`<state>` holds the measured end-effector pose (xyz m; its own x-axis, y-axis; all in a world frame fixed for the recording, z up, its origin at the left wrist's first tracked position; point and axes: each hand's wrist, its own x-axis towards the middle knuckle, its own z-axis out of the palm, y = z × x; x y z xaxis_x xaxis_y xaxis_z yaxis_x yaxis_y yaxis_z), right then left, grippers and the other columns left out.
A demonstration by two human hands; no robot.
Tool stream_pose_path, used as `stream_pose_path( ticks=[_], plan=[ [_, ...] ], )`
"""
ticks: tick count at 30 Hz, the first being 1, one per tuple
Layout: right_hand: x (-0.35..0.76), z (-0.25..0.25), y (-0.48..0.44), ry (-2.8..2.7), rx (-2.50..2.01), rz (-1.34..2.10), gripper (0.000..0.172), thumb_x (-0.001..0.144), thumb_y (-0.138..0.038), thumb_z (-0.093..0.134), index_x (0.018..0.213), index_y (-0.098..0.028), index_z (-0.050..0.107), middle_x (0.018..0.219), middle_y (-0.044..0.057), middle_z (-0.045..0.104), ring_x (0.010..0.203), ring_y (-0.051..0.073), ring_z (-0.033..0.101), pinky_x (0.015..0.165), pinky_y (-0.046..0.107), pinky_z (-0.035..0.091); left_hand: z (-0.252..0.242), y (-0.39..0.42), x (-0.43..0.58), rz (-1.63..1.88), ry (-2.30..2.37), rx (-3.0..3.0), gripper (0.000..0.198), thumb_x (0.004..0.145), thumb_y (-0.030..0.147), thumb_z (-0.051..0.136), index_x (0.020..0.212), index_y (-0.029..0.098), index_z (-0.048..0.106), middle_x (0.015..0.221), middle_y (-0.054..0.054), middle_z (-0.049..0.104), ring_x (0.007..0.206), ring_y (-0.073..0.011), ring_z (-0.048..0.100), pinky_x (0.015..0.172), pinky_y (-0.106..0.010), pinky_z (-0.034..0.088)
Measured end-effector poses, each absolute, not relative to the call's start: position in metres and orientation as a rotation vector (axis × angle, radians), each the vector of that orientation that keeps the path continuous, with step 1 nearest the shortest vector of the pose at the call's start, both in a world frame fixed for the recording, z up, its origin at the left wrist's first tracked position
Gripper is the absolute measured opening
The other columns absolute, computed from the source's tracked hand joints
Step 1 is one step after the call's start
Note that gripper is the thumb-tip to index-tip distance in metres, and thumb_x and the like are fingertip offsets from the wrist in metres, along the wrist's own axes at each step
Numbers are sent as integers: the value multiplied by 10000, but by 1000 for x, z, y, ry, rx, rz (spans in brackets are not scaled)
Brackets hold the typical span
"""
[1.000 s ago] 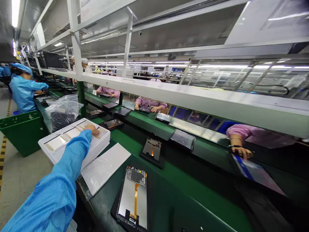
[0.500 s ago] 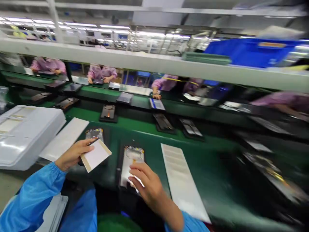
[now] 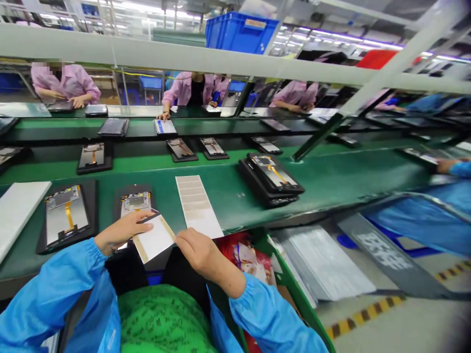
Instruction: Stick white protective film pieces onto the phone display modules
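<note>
Left hand (image 3: 123,231) and right hand (image 3: 198,253) both grip a white tan-edged sheet (image 3: 153,238) by opposite ends. It is held over a phone display panel (image 3: 136,202) in a black tray (image 3: 117,215) on the green conveyor (image 3: 235,196), a striped backing strip (image 3: 196,206) just beside.

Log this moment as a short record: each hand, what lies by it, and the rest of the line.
Left hand: holds a white sheet with tan edges
Right hand: at that sheet's right corner
Under the sheet: a display panel in a black tray
Beside the hands: a tan-and-white strip sheet; a second display panel
Rest: stacked trays with panels on the green conveyor; a co-worker in a pink smock across the line; a blue crate overhead
</note>
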<state>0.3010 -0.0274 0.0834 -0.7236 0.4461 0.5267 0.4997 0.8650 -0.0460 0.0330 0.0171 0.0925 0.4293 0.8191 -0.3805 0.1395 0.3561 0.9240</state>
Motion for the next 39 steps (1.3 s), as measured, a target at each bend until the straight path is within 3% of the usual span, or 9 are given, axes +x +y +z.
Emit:
stream_pose_path(
  ticks=[3,7,14,23,26,29,32,35,39],
  plan=[
    [311,76,-30,-2576,-714,-158,204,995,-71,408,942,-150,589,813,78,606,748,198,545,665,324,453,99,22,46,516,1105,1373,568,764,404,759,1272,178,637,1283,-110,665,1100,-266,635,862,-318,510],
    [320,62,-24,-2574,-767,-79,197,988,-108,433,858,-162,570,775,61,588,721,190,547,639,315,447,111,21,59,383,978,1595,505,822,335,688,1309,222,613,1392,-71,611,1278,-257,541,1073,-351,406],
    [328,71,-36,-2410,-804,272,119,995,-205,529,1096,-163,573,974,84,656,888,189,595,752,304,502,111,25,62,417,1117,1492,537,765,395,715,1255,192,628,1357,-101,631,1191,-286,593,997,-361,462],
    [313,67,-37,-2600,-795,-195,223,982,-69,431,831,-176,557,768,51,565,705,185,513,639,317,415,104,29,60,422,1113,1461,520,763,394,713,1231,180,637,1358,-106,630,1231,-289,574,1017,-356,448],
    [309,58,-32,-2560,-804,-78,205,952,-77,454,802,-187,540,752,42,567,703,181,528,630,304,420,101,29,60,433,1037,1516,504,805,362,689,1277,202,612,1384,-89,616,1275,-278,549,1033,-354,442],
    [318,53,-21,-2305,-953,308,140,905,-102,491,835,-189,576,767,24,617,697,153,568,638,266,451,101,27,61,398,931,1587,496,835,334,669,1317,235,602,1411,-60,596,1293,-254,535,1063,-334,416],
    [345,54,-1,-1789,-1309,564,88,882,-179,539,827,-186,607,749,10,661,649,136,595,635,253,477,102,26,61,339,897,1504,497,823,327,681,1308,247,613,1339,-53,642,1184,-243,600,984,-320,466],
    [367,56,12,-1294,-1533,427,118,886,-275,570,840,-173,608,741,27,679,637,156,616,640,283,509,95,26,62,375,966,1277,530,771,319,713,1285,231,618,1217,-60,692,1005,-220,657,831,-292,515],
    [343,57,-7,-1547,-1316,195,110,931,-193,528,943,-185,636,877,65,700,797,182,655,756,314,534,78,32,71,415,1101,1023,664,716,298,719,1355,202,566,819,-16,699,593,-126,589,507,-211,408]
  ],
)
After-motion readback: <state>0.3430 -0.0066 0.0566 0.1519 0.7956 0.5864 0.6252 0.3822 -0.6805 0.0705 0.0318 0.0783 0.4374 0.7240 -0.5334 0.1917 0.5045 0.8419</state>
